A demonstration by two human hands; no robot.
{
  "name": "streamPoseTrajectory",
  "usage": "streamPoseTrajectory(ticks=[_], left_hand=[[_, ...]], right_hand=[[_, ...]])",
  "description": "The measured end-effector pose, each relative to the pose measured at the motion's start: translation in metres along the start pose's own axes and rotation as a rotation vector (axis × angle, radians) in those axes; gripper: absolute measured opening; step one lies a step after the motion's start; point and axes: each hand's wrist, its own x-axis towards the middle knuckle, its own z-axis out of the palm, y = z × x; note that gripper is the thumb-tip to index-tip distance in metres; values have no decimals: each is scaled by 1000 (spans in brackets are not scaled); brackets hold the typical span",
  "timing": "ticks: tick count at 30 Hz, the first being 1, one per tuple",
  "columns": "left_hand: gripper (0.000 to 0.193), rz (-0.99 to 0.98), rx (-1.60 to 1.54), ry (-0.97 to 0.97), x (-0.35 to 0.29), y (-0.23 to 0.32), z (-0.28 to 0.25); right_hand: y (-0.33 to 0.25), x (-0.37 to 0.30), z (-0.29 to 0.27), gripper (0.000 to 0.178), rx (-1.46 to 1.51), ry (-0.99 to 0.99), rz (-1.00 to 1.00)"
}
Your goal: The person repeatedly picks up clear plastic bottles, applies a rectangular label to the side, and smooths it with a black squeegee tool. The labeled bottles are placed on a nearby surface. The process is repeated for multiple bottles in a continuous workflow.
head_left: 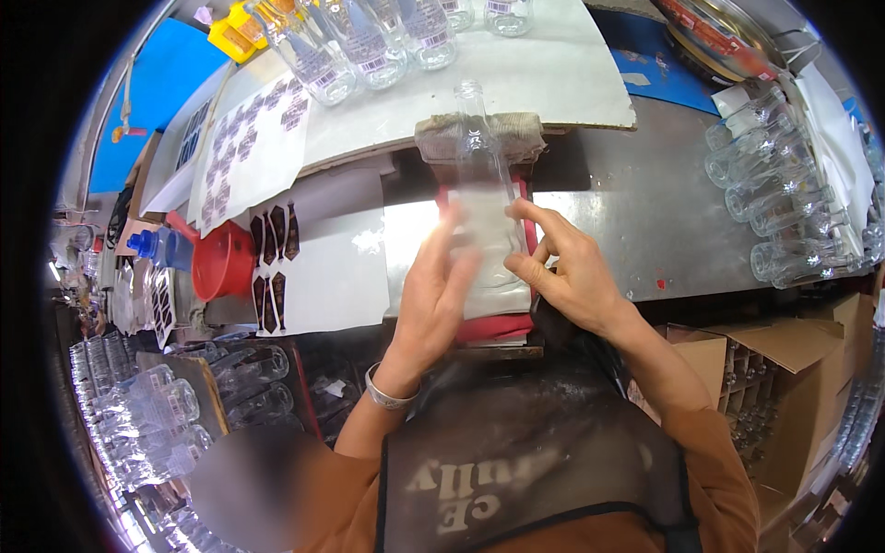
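Note:
A clear glass bottle (477, 166) lies in front of me, its neck pointing away and resting across a rolled beige cloth (525, 136). Its body lies over a pale pad with red edges (498, 329). Along the bottle's left side is my left hand (433, 286), fingers stretched out and partly smeared by motion. My right hand (567, 267) is at the right side, thumb and forefinger apart with their tips at the glass. Neither hand wraps around the bottle. Whether a label lies under the left fingers I cannot tell.
Labelled bottles (369, 46) stand on the white board ahead. Dark label pieces (275, 235) lie on a sheet at left, beside a red pot (221, 263). More bottles (765, 184) are stacked at right, above an open cardboard box (784, 369). Crated bottles (157, 405) fill the lower left.

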Motion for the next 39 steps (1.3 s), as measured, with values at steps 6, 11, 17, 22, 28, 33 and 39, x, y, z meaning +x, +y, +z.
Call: streamPoseTrajectory(ticks=[6, 11, 17, 22, 28, 33, 39], left_hand=[[55, 119, 268, 102, -1, 22, 4], [57, 55, 1, 69, 4, -11, 1], [50, -129, -293, -47, 5, -18, -1], [51, -61, -37, 66, 4, -21, -18], [66, -81, 1107, 595, 0, -117, -159], [71, -213, 1278, 351, -33, -109, -143], [74, -177, 1058, 166, -95, -54, -102]], right_hand=[[18, 6, 7, 60, 256, -103, 89], [16, 3, 17, 59, 178, -6, 56], [-2, -3, 15, 61, -127, 69, -20], [8, -5, 7, 53, 136, 59, 118], [36, -10, -19, 45, 257, 151, 200], [34, -8, -16, 41, 242, 160, 160], [41, -14, -18, 39, 238, 156, 188]])
